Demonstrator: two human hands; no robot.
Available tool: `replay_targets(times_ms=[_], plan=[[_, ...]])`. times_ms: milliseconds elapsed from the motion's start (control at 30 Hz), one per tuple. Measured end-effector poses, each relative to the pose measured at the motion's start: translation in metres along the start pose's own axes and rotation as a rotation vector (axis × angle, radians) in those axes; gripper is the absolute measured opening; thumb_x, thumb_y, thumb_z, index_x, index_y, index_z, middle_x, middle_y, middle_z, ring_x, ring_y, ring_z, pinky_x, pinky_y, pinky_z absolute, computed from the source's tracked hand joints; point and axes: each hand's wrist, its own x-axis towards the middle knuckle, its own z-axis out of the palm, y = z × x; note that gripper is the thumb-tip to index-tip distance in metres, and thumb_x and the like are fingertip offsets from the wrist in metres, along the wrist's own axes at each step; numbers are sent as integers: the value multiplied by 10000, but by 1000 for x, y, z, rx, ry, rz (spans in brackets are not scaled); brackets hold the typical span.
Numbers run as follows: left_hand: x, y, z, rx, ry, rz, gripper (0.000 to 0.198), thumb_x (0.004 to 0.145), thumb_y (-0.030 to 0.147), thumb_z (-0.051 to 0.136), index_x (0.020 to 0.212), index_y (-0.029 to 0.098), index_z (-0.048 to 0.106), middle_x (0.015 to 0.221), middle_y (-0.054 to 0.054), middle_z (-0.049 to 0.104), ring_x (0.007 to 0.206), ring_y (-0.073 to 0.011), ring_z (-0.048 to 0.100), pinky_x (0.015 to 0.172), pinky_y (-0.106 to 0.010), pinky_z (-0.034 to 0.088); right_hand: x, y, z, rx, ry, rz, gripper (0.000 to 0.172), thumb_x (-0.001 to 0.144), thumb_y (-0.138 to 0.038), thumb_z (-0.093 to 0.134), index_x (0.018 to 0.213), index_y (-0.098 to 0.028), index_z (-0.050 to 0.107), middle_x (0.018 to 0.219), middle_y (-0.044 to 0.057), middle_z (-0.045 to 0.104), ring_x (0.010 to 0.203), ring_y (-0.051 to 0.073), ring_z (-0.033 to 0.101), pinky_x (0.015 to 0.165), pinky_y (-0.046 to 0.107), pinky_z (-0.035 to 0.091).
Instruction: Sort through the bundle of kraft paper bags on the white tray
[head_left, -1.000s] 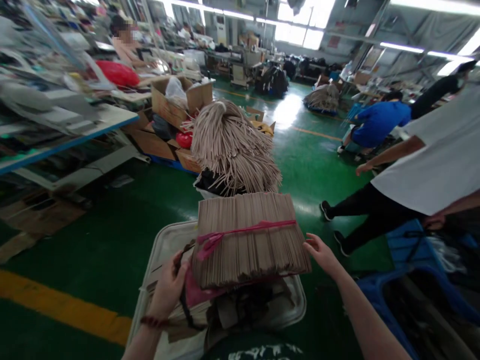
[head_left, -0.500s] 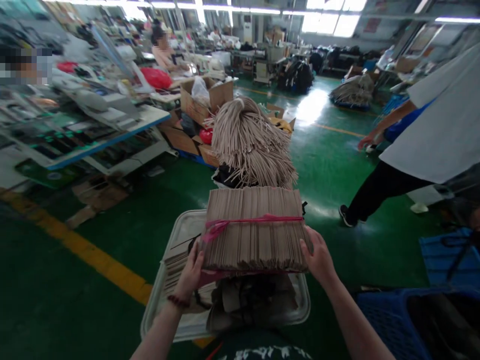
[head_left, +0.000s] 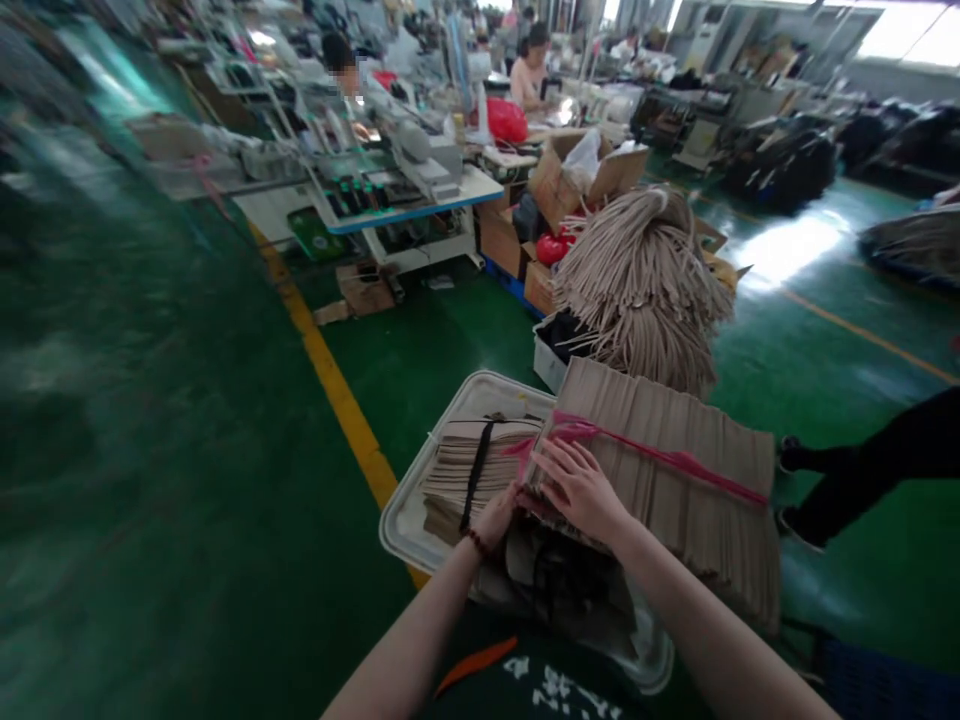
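Observation:
A large bundle of flat grey-beige pieces (head_left: 675,440), packed on edge and tied with a pink plastic strip (head_left: 690,462), sits tilted across the right side of a white plastic tub (head_left: 405,540). My left hand (head_left: 499,518) grips the bundle's lower left corner, its fingertips partly hidden. Across the bundle's left end lies my right hand (head_left: 583,492), fingers stretched out and slightly apart, near the pink strip. In the tub to the left is a smaller stack of beige pieces (head_left: 480,465) bound with a black band. Dark and beige pieces (head_left: 570,585) lie below the large bundle.
Beyond the tub stands a heap of beige cords (head_left: 645,280), with cardboard boxes (head_left: 559,180) behind it. A sewing machine table (head_left: 427,205) is to the left. A person's dark-trousered legs (head_left: 885,450) are at right, above a blue crate (head_left: 877,680).
My view has swung left. The bundle has turned, its right end now nearer me. My right hand has moved from the bundle's right end to its left end.

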Motion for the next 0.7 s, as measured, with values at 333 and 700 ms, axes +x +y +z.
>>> replay_targets(times_ms=[333, 700], plan=[[13, 8, -22, -215, -55, 99, 481, 927, 432, 477, 1329, 178, 550, 1333, -96, 573, 1261, -221, 507, 1104, -366, 357, 9, -1, 17, -79, -21, 102, 440, 900, -345, 502, 1335, -283, 513, 1445, 23, 460, 1353, 243, 375, 1136, 490, 268], [6, 19, -22, -228, -77, 196, 496, 965, 430, 434, 1408, 210, 467, 1431, -87, 475, 1341, -246, 410, 1162, -419, 264, 9, -4, 33, -206, -74, 52, 546, 918, -259, 459, 1456, -290, 371, 1476, 19, 422, 1385, 239, 335, 1146, 496, 278]])
